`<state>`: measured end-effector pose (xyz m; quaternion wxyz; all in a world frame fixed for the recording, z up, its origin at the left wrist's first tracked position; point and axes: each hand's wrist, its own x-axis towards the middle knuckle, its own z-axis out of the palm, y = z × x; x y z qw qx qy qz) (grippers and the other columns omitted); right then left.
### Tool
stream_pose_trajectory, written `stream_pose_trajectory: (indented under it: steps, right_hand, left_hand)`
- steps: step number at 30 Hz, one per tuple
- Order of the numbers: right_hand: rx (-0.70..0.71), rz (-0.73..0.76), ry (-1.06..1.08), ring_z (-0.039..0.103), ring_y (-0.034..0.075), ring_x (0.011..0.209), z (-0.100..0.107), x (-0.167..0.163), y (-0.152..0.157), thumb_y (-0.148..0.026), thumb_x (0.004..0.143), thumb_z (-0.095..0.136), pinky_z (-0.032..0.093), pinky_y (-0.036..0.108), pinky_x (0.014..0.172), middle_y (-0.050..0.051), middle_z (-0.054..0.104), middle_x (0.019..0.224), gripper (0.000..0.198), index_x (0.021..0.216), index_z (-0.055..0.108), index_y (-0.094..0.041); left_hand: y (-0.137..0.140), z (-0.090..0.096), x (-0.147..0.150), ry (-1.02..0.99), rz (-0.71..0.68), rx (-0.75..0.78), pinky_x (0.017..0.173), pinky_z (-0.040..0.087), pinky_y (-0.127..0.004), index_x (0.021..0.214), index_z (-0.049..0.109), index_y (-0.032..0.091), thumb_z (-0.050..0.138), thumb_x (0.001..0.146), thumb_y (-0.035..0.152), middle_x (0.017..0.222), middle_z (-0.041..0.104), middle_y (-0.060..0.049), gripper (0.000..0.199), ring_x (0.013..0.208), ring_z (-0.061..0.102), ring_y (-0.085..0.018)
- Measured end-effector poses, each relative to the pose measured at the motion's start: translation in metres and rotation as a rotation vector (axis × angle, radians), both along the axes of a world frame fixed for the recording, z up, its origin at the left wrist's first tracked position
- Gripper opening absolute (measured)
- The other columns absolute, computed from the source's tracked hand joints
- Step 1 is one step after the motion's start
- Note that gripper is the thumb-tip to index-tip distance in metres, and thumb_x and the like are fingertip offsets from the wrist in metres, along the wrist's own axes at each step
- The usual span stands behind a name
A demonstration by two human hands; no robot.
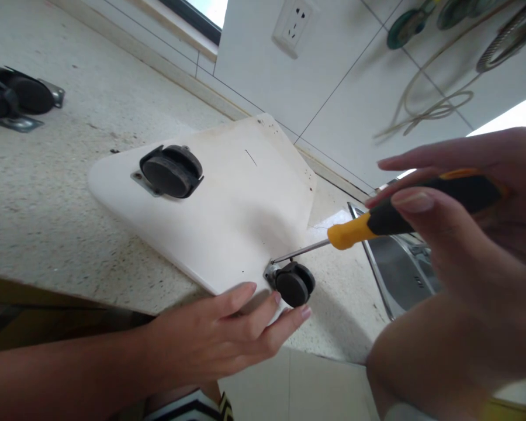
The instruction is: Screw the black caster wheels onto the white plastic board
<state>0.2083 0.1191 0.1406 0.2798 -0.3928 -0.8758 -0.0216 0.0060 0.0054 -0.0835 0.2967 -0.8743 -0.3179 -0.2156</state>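
My right hand (456,234) is closed around the yellow-and-black handle of a screwdriver (353,233). The shaft slants down to the left, and its tip meets the metal plate of a black caster wheel (293,285) at the near right corner of a white board (214,228). My left hand (249,327) lies along the board's near edge, fingers stretched out, with fingertips against or just beside that caster. A second caster wheel (170,171) stands on the board's left part, with one hole of its plate showing. The screw under the tip is too small to make out.
Loose caster wheels (21,96) lie on the speckled countertop (70,175) at the left. A metal sink (398,269) is set in the counter at the right. Behind are a tiled wall with a socket (294,26) and a hanging pale cord (421,105).
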Motion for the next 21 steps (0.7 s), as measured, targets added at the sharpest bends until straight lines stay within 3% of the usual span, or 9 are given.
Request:
stream_pose_trajectory:
  steps: [3, 6, 10, 13, 15, 18, 21]
  right_hand:
    - [-0.228, 0.203, 0.028, 0.073, 0.037, 0.131, 0.000, 0.002, 0.008, -0.040, 0.099, 0.075, 0.067, 0.055, 0.097, -0.001, 0.073, 0.141, 0.043, 0.138, 0.068, -0.056]
    - [-0.324, 0.270, 0.056, 0.073, 0.038, 0.131, 0.001, 0.011, 0.012, -0.038, 0.097, 0.074, 0.067, 0.059, 0.099, -0.002, 0.075, 0.137, 0.047, 0.138, 0.066, -0.059]
    - [-0.133, 0.065, 0.059, 0.078, 0.033, 0.102, 0.000, 0.004, 0.000, -0.046, 0.094, 0.083, 0.063, 0.054, 0.086, 0.002, 0.078, 0.108, 0.019, 0.109, 0.073, -0.041]
    - [-0.002, -0.071, -0.045, 0.076, 0.033, 0.093, 0.001, -0.002, -0.009, -0.061, 0.096, 0.078, 0.056, 0.053, 0.076, 0.004, 0.077, 0.101, 0.026, 0.096, 0.070, -0.036]
    - [-0.044, -0.021, -0.079, 0.077, 0.034, 0.101, 0.002, 0.000, -0.012, -0.063, 0.094, 0.078, 0.060, 0.053, 0.080, 0.004, 0.078, 0.111, 0.028, 0.110, 0.073, -0.041]
    - [-0.124, 0.124, -0.052, 0.078, 0.037, 0.113, 0.001, 0.005, -0.013, -0.060, 0.096, 0.075, 0.065, 0.056, 0.087, 0.003, 0.077, 0.129, 0.049, 0.143, 0.063, -0.052]
    - [-0.054, 0.139, -0.085, 0.079, 0.037, 0.105, -0.001, 0.005, -0.013, -0.055, 0.101, 0.070, 0.064, 0.056, 0.082, 0.006, 0.078, 0.120, 0.038, 0.138, 0.065, -0.048]
  left_hand:
    - [0.000, 0.000, 0.000, -0.005, 0.000, -0.008, 0.115, 0.049, -0.037, 0.156, 0.068, 0.027, 0.060, 0.113, 0.035, 0.179, 0.045, -0.004, 0.044, 0.145, 0.052, -0.022]
    - [-0.001, -0.001, 0.000, -0.009, 0.002, -0.010, 0.115, 0.049, -0.037, 0.155, 0.068, 0.026, 0.060, 0.112, 0.034, 0.177, 0.047, -0.005, 0.044, 0.145, 0.051, -0.022]
    - [-0.002, -0.001, 0.001, -0.025, -0.002, -0.005, 0.115, 0.048, -0.038, 0.155, 0.069, 0.026, 0.057, 0.113, 0.032, 0.175, 0.049, -0.005, 0.044, 0.146, 0.051, -0.022]
    - [-0.002, 0.000, 0.001, -0.034, 0.002, -0.003, 0.115, 0.048, -0.039, 0.155, 0.069, 0.026, 0.056, 0.114, 0.031, 0.176, 0.049, -0.005, 0.044, 0.144, 0.052, -0.022]
    - [-0.001, 0.001, 0.002, -0.026, 0.006, -0.006, 0.115, 0.048, -0.038, 0.154, 0.070, 0.026, 0.057, 0.113, 0.031, 0.176, 0.049, -0.004, 0.043, 0.143, 0.053, -0.022]
    - [0.000, 0.002, 0.002, -0.018, 0.005, -0.002, 0.113, 0.048, -0.037, 0.153, 0.070, 0.026, 0.060, 0.112, 0.033, 0.175, 0.050, -0.005, 0.043, 0.142, 0.053, -0.022]
    - [0.000, 0.001, 0.001, -0.017, 0.001, 0.006, 0.114, 0.048, -0.037, 0.154, 0.069, 0.026, 0.062, 0.111, 0.036, 0.177, 0.048, -0.006, 0.045, 0.143, 0.053, -0.022]
